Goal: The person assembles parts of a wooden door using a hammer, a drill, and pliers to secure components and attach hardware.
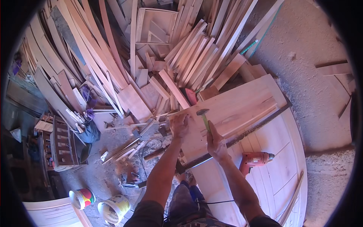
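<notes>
My right hand [217, 144] is closed round the green handle of a hammer [206, 120], whose dark metal head sits above a pale wooden panel [242, 106]. My left hand [179, 126] rests at the panel's left end with its fingers curled; what they hold, if anything, is too small to make out. A dark metal bar [251, 130] runs along the panel's near side. The panel lies across a larger planked wooden surface [276, 136]. To the right of my right forearm, a red power drill [257, 159] lies on that surface.
Stacked planks and offcuts [193, 56] fill the far side and left. Two buckets [113, 209] stand at lower left, near a slatted wooden piece [62, 142]. A wood strip [293, 196] lies at the right edge of the planked surface. Scraps and a cable litter the floor.
</notes>
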### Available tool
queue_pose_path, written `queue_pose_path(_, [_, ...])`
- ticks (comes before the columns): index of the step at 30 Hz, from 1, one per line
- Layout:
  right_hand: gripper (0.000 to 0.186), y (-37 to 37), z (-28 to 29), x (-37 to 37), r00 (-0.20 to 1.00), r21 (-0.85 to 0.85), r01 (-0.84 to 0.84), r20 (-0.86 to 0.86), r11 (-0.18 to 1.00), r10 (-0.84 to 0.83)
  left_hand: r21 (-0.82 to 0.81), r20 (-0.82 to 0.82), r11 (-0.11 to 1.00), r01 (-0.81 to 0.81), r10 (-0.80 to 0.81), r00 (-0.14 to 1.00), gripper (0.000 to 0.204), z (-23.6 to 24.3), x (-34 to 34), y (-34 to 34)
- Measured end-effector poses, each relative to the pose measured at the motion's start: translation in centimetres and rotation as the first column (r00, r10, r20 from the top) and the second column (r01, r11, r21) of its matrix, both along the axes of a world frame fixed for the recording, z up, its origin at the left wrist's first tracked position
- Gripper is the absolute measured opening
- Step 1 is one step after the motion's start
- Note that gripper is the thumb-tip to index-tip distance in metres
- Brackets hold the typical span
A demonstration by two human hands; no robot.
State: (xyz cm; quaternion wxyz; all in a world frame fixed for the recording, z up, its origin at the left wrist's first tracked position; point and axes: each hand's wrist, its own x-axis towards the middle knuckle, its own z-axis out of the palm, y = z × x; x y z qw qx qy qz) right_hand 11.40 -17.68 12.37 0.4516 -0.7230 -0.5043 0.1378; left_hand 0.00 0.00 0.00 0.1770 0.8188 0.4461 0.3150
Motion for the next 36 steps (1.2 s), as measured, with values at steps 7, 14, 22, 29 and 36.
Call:
queue_pose_path(7, [0.044,-2.8,-1.0,-0.7,0.961,-0.056,0.069,-0.265,0.996,-0.081,-0.15,0.305,0.989,0.002,0.045,0.951,0.015,1.6,0.2,-0.5])
queue_pose_path(14, [0.048,-5.1,-2.3,-1.2,0.897,-0.122,0.106,-0.416,0.987,-0.148,-0.356,0.444,0.932,0.068,0.104,0.89,0.02,1.9,0.1,-0.6])
queue_pose_path(22, [0.048,-5.7,-1.4,-1.4,0.873,-0.189,0.099,-0.455,0.977,-0.176,-0.087,0.391,0.994,0.061,-0.023,0.92,0.014,-0.2,-0.6,0.6])
queue_pose_path(29, [0.047,-5.8,-1.9,-0.8,0.938,-0.124,0.094,-0.322,0.988,-0.13,-0.446,0.458,0.894,0.051,0.179,0.871,0.016,1.0,0.2,0.4])
queue_pose_path(36, [0.048,-5.8,-1.7,0.0,0.941,-0.152,0.091,-0.311,0.984,-0.135,-0.137,0.185,0.991,0.004,0.022,0.982,0.021,2.3,0.4,0.1])
